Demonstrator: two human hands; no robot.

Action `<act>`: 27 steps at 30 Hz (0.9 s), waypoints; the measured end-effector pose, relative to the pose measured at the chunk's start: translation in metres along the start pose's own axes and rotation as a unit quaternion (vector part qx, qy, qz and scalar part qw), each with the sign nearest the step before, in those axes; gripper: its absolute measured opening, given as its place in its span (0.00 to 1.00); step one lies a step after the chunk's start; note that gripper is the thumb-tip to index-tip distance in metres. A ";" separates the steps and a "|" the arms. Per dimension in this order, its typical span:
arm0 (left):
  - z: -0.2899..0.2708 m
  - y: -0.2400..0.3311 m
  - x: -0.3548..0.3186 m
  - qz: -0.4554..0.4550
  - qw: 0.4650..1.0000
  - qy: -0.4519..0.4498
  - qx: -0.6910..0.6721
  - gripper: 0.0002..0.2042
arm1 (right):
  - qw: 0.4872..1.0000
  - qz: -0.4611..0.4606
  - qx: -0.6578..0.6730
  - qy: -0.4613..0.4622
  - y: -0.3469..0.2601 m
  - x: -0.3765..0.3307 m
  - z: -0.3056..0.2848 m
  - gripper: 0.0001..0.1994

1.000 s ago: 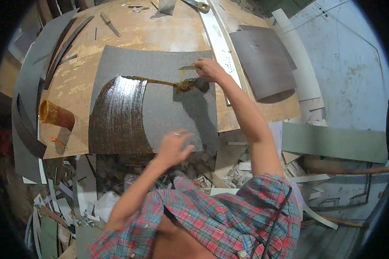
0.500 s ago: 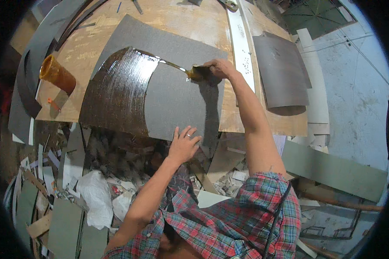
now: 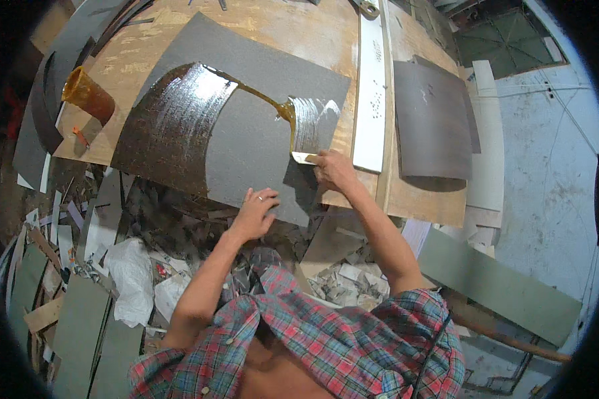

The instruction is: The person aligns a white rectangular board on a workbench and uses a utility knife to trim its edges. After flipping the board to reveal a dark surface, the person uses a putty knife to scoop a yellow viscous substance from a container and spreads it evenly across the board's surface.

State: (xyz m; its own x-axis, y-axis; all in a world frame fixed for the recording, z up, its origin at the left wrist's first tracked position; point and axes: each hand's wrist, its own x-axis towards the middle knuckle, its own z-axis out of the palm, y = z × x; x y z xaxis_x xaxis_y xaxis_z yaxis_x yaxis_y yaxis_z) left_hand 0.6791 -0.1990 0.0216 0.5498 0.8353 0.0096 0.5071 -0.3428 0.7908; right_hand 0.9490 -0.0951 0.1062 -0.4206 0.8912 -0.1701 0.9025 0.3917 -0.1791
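Note:
A dark grey sheet (image 3: 253, 126) lies on the wooden table, its left part coated with glossy brown glue (image 3: 173, 126). A thick amber line of glue runs from that coat toward the right. My right hand (image 3: 335, 169) is closed on a flat, pale-edged glue spreader (image 3: 305, 158), which touches the sheet near its right side. Behind the spreader is a freshly streaked, shiny strip of glue (image 3: 309, 123). My left hand (image 3: 251, 214) lies on the sheet's near edge, fingers spread and holding nothing.
An amber-stained cylindrical container (image 3: 88, 96) stands at the left, with a small orange object (image 3: 81, 137) nearby. Right of the sheet lie a long white strip (image 3: 371, 100) and more dark sheets (image 3: 436, 120). Offcuts and a white plastic bag (image 3: 129, 279) litter the floor below.
My right hand has pulled the spreader from the far right of the sheet toward me, leaving a streaked glue strip. The left hand stays at the near edge.

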 end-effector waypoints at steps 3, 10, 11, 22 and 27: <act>-0.012 -0.009 -0.003 -0.034 0.998 0.034 -0.047 0.18 | 1.000 -0.013 -0.011 0.009 -0.022 -0.024 0.010 0.16; -0.026 -0.010 -0.009 -0.071 0.980 0.079 0.166 0.18 | 0.999 -0.004 0.014 -0.037 -0.075 -0.093 0.026 0.17; -0.025 -0.011 -0.008 -0.066 0.980 0.082 0.169 0.19 | 0.999 -0.016 0.017 -0.025 -0.084 -0.104 0.034 0.16; -0.008 -0.039 -0.014 -0.009 0.971 0.118 0.207 0.22 | 0.911 0.194 0.345 0.113 -0.160 -0.152 -0.039 0.19; -0.018 -0.026 -0.011 -0.063 0.973 0.046 0.217 0.27 | 0.937 0.161 0.263 0.165 -0.089 -0.059 -0.112 0.20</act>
State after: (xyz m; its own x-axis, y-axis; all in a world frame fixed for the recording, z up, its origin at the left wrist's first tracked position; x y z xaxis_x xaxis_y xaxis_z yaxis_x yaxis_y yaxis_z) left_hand 0.6480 -0.1919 0.0118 0.4129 0.9108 0.0004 0.8105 -0.3676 0.4561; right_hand 0.9036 -0.1566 0.2406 -0.0049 1.0000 -0.0042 0.7707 0.0011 -0.6372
